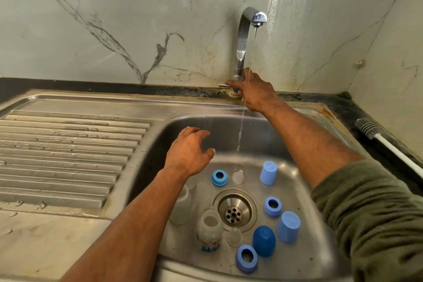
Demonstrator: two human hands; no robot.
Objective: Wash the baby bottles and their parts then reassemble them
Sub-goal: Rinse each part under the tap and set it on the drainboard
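The right hand (253,91) reaches to the chrome tap (242,41), fingers curled on its lever (225,85); a thin stream runs. The left hand (191,152) hovers over the steel sink (174,126), fingers loosely spread, empty. Clear bottles (209,230), blue rings (219,177) and caps (268,172) lie round the drain (233,213); one bottle is half hidden under the left forearm.

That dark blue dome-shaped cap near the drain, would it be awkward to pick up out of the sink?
Probably a little. The dark blue cap looks like smooth, thin plastic, so likely light and stiff. Its rounded top gives fingers little to catch, and with the tap running into the sink it may be wet and slippery. Nudged sideways, it could tip and roll.
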